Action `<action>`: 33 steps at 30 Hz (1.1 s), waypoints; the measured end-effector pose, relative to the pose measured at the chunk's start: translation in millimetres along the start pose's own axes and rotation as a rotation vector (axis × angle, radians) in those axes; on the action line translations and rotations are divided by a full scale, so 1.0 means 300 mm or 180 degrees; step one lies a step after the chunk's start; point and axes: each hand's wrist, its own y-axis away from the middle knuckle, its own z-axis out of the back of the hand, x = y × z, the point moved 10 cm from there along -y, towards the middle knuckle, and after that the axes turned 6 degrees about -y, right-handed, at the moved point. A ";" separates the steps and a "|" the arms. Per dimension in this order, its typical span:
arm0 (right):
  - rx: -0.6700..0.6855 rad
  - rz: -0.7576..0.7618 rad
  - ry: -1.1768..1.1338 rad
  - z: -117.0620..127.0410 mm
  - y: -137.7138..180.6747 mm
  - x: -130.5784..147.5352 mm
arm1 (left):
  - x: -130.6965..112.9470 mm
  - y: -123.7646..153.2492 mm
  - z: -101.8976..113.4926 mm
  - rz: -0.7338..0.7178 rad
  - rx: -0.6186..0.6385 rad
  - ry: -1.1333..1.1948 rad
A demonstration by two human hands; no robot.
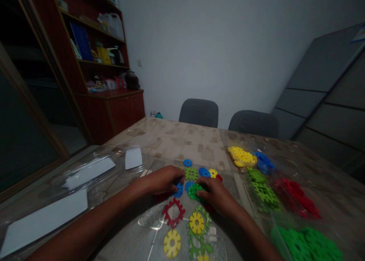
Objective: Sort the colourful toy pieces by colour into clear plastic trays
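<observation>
My left hand [166,180] is closed in a pinch on a blue notched disc [178,190] low over the table. My right hand [214,194] grips a green notched disc [194,191], with another blue disc partly hidden behind it. Just beyond the hands lie a light-green square lattice piece [191,174], a blue disc [187,163] and a small group of blue, yellow and red discs [204,172]. Nearer me are a red toothed square frame [173,212], a yellow disc [172,244], and another yellow disc [196,223] on light-green toothed pieces.
On the right, clear containers hold yellow pieces [242,156], blue pieces [264,162], light-green pieces [262,188], red pieces [296,196] and green pieces [309,244]. Clear plastic packaging with white cards [47,223] lies on the left. Two grey chairs [199,112] stand beyond the table.
</observation>
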 end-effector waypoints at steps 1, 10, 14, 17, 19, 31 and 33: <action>0.0013 -0.0013 -0.0001 -0.005 0.002 -0.002 | 0.001 0.000 0.003 0.0012 -0.0037 -0.0035; -0.0091 -0.0151 0.0165 0.004 0.010 -0.024 | -0.042 0.016 0.045 -0.0095 -0.0236 -0.0157; -0.0305 -0.0200 0.0306 0.063 0.009 -0.024 | -0.015 0.014 0.068 0.0070 -0.0369 -0.0226; -0.0427 -0.0262 0.0483 0.086 0.009 -0.029 | 0.012 0.013 0.065 0.0171 -0.0301 -0.0278; -0.0438 -0.0304 0.0597 0.079 0.009 -0.031 | 0.026 0.015 0.053 0.0231 -0.0164 -0.0314; -0.0245 -0.0696 0.0953 0.037 0.018 -0.045 | 0.024 0.023 0.011 0.0327 0.0153 -0.0292; -0.0242 -0.0719 0.0953 0.036 0.020 -0.050 | 0.024 0.023 0.009 0.0345 0.0167 -0.0293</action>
